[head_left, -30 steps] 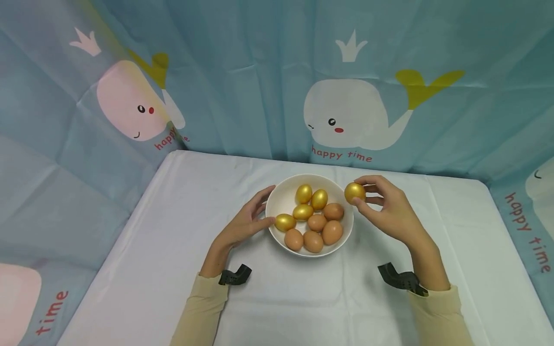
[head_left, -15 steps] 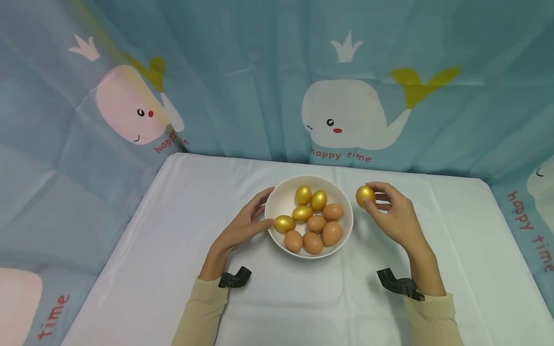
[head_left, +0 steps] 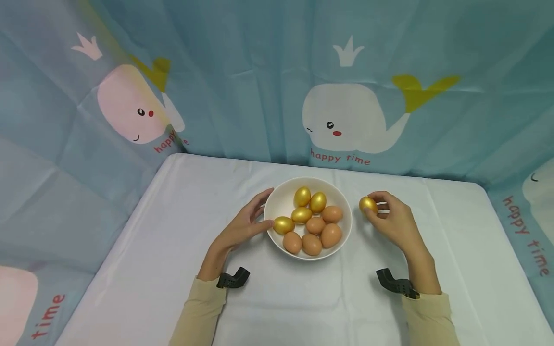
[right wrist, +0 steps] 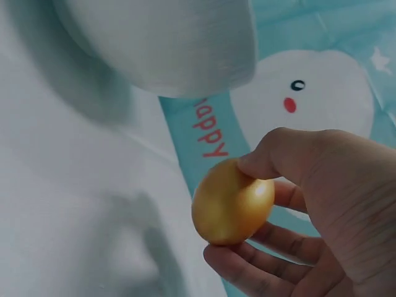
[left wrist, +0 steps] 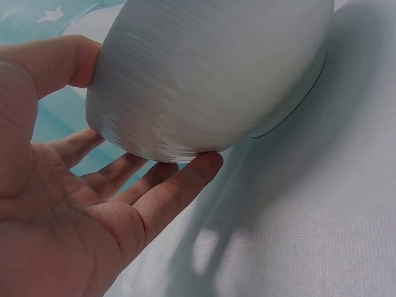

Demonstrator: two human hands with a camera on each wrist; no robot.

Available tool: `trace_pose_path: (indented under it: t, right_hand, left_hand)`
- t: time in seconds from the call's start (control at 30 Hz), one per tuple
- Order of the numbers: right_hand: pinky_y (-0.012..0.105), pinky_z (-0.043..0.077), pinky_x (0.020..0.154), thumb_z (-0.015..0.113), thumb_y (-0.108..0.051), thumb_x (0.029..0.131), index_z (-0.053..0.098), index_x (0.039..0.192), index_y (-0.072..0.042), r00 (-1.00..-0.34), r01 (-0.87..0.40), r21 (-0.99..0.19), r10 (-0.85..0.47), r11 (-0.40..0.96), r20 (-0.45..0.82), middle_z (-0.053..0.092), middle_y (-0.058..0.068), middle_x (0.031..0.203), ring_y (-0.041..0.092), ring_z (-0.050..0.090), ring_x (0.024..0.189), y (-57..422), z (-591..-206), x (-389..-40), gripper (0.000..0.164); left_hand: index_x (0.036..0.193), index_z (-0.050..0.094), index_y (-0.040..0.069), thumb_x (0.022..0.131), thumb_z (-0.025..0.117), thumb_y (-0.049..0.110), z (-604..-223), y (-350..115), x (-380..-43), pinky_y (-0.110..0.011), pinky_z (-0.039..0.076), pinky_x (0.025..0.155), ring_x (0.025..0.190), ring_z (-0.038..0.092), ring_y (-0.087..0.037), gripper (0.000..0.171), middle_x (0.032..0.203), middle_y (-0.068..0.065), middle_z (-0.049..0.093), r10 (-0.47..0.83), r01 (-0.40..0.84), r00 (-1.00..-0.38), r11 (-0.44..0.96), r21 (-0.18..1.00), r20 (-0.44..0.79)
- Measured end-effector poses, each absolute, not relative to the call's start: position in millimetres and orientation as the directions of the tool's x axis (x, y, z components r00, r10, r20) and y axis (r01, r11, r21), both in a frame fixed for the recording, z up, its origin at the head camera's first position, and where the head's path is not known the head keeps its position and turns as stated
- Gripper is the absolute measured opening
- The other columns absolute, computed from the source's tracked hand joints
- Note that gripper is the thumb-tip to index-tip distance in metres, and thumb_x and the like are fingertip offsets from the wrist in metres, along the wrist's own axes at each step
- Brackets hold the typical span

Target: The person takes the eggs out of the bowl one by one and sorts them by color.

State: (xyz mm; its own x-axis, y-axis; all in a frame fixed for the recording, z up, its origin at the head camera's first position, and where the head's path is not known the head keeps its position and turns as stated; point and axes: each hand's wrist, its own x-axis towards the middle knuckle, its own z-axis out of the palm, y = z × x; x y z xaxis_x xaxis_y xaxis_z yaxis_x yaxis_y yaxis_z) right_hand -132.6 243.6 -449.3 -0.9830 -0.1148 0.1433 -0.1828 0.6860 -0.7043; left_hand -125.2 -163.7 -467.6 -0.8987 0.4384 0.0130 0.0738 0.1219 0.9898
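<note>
A white bowl [head_left: 281, 205] holds several gold eggs [head_left: 301, 215] and several brown eggs [head_left: 312, 244]. My left hand [head_left: 242, 222] holds the bowl at its left side, thumb at the rim and fingers spread along the outer wall. In the left wrist view the fingertips [left wrist: 207, 163] lie against the outside of the bowl. To the right of the bowl, my right hand [head_left: 396, 221] pinches another gold egg [right wrist: 229, 204] between thumb and fingers. That egg is outside the bowl, low over the white cloth.
White cloth [head_left: 294, 302] covers the table. Behind and at the sides hangs a blue curtain [head_left: 242, 110] printed with whales. Black wrist mounts [head_left: 233, 278] sit at both sleeve cuffs.
My right hand has carried its gold egg from the bowl's right rim outward to the right and down towards the cloth. The left hand stays at the bowl.
</note>
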Motion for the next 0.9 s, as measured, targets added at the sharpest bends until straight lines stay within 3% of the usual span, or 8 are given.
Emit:
trace_pose_path:
  t: [0.3,0.9]
  right_hand:
    - [0.058,0.061,0.089,0.071,-0.023,0.100,0.066,0.128,0.000,-0.986,-0.165,-0.621,-0.132,0.767,0.100,0.069,0.026,0.124,0.041,0.072,0.103,238.0,-453.8,-134.1,0.037]
    - [0.061,0.059,0.092,0.072,-0.023,0.101,0.066,0.132,0.002,-0.991,-0.127,-0.584,-0.125,0.802,0.044,0.066,0.029,0.122,0.046,0.070,0.111,235.5,-454.1,-132.3,0.040]
  left_hand:
    - [0.166,0.032,0.028,0.097,0.071,0.008,-466.9,-165.3,-127.7,-0.058,0.031,0.130,0.159,0.035,-0.036,0.082,0.172,-0.004,0.034,0.445,0.041,-0.895,0.115,0.993,-0.014]
    - [0.166,0.032,0.026,0.096,0.072,0.007,-467.5,-164.7,-126.0,-0.057,0.029,0.131,0.159,0.035,-0.036,0.082,0.171,-0.006,0.034,0.443,0.028,-0.896,0.107,0.994,-0.022]
